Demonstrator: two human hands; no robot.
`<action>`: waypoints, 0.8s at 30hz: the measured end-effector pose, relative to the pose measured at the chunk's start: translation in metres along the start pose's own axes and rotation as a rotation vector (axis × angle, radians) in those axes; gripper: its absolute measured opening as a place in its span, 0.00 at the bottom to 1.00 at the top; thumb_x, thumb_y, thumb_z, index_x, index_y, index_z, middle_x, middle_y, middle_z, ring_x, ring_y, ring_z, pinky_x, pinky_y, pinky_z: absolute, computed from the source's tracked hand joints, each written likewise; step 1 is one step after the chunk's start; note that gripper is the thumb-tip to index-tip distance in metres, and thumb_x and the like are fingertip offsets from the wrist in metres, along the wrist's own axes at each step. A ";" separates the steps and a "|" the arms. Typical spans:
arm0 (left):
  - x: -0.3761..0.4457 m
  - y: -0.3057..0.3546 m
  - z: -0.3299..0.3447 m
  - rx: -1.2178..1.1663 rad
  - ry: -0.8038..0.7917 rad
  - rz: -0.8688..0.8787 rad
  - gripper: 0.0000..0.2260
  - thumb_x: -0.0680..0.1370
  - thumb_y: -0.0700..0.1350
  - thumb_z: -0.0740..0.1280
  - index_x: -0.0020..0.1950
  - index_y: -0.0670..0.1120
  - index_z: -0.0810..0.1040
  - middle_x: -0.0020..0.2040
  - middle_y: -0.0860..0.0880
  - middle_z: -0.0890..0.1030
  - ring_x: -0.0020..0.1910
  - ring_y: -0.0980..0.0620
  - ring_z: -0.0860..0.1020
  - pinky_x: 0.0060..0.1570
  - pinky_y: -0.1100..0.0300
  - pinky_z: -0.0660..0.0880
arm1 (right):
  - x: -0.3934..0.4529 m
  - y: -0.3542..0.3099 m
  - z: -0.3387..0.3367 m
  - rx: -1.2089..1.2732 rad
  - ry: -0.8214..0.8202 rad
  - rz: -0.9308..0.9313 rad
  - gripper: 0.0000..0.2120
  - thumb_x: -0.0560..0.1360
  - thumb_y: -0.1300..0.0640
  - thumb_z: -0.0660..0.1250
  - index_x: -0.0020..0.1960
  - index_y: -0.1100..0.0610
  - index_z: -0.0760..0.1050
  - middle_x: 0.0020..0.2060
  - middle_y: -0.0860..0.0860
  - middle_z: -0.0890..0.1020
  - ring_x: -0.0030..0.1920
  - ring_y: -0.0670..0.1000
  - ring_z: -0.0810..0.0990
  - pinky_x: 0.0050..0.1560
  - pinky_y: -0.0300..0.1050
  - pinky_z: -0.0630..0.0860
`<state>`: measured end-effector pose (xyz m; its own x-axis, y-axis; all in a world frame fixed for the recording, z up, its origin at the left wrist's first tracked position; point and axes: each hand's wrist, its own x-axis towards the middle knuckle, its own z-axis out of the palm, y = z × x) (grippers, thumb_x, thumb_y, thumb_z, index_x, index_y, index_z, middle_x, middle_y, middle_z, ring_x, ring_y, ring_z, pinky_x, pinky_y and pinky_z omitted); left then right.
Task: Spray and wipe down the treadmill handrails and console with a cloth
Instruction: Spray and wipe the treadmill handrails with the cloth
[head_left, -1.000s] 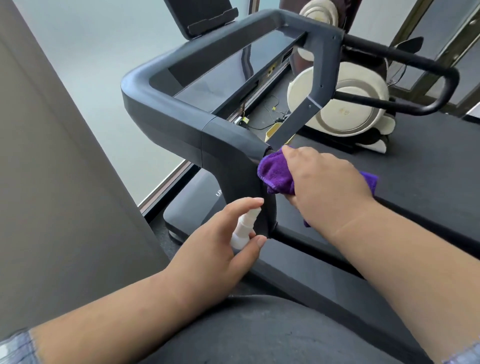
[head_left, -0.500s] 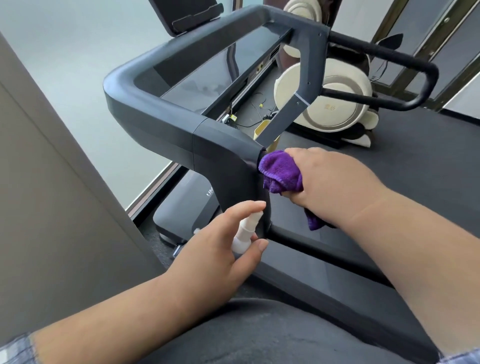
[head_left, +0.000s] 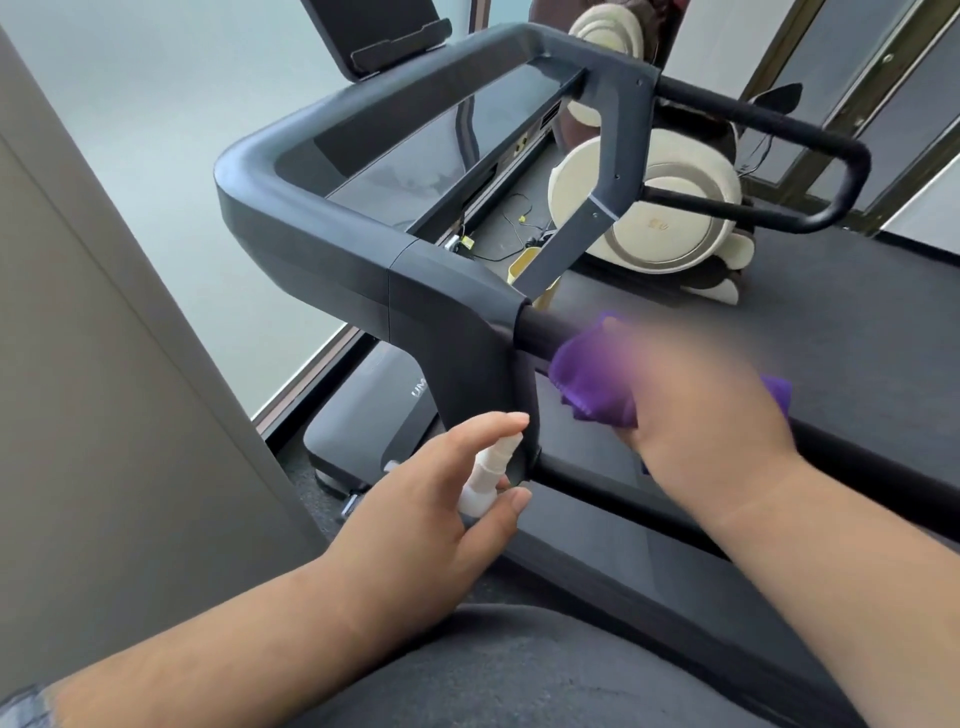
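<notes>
The dark grey treadmill console frame (head_left: 322, 244) fills the middle, with its glossy console panel (head_left: 415, 156) behind. The near black handrail (head_left: 545, 330) runs from the frame's corner toward the lower right. My right hand (head_left: 696, 395), blurred by motion, grips a purple cloth (head_left: 587, 379) wrapped around this handrail a short way from the corner. My left hand (head_left: 441, 509) holds a small white spray bottle (head_left: 488, 475) beside the frame's upright post, with the index finger over its top. The far handrail (head_left: 810, 140) loops at the upper right.
The treadmill belt (head_left: 831, 332) lies under the handrail. A cream and brown massage chair (head_left: 670, 208) stands beyond the treadmill. A beige wall panel (head_left: 104, 415) runs close along the left. A tablet holder (head_left: 384, 36) rises above the console. Loose cables (head_left: 519, 228) lie on the floor ahead.
My right hand has slid the purple cloth away from the frame's corner along the near handrail toward the right. My left hand has kept still with the spray bottle.
</notes>
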<state>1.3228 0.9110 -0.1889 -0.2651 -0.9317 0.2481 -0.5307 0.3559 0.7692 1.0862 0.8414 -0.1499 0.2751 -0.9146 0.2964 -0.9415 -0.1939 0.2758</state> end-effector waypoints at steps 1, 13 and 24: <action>0.000 -0.002 -0.001 -0.004 0.008 -0.001 0.23 0.76 0.58 0.66 0.63 0.78 0.59 0.47 0.64 0.78 0.45 0.62 0.78 0.45 0.69 0.70 | -0.004 0.001 0.002 -0.012 0.024 0.010 0.40 0.64 0.53 0.79 0.74 0.57 0.69 0.52 0.55 0.79 0.44 0.61 0.79 0.44 0.55 0.76; 0.004 0.005 0.010 -0.008 0.002 0.026 0.24 0.76 0.57 0.67 0.63 0.79 0.59 0.50 0.66 0.77 0.46 0.63 0.77 0.44 0.73 0.69 | 0.036 -0.047 0.004 -0.013 0.088 -0.053 0.34 0.72 0.55 0.70 0.76 0.56 0.66 0.56 0.55 0.79 0.48 0.58 0.80 0.47 0.53 0.75; 0.005 -0.002 0.010 -0.013 -0.012 0.012 0.22 0.74 0.60 0.65 0.63 0.78 0.60 0.47 0.65 0.78 0.46 0.64 0.78 0.46 0.75 0.69 | 0.039 -0.031 -0.020 0.152 -0.118 -0.030 0.35 0.74 0.43 0.69 0.76 0.51 0.62 0.64 0.52 0.75 0.59 0.59 0.77 0.56 0.54 0.74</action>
<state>1.3142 0.9061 -0.1946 -0.2814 -0.9264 0.2500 -0.5171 0.3659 0.7738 1.1301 0.8184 -0.1288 0.2876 -0.9410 0.1784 -0.9541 -0.2652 0.1395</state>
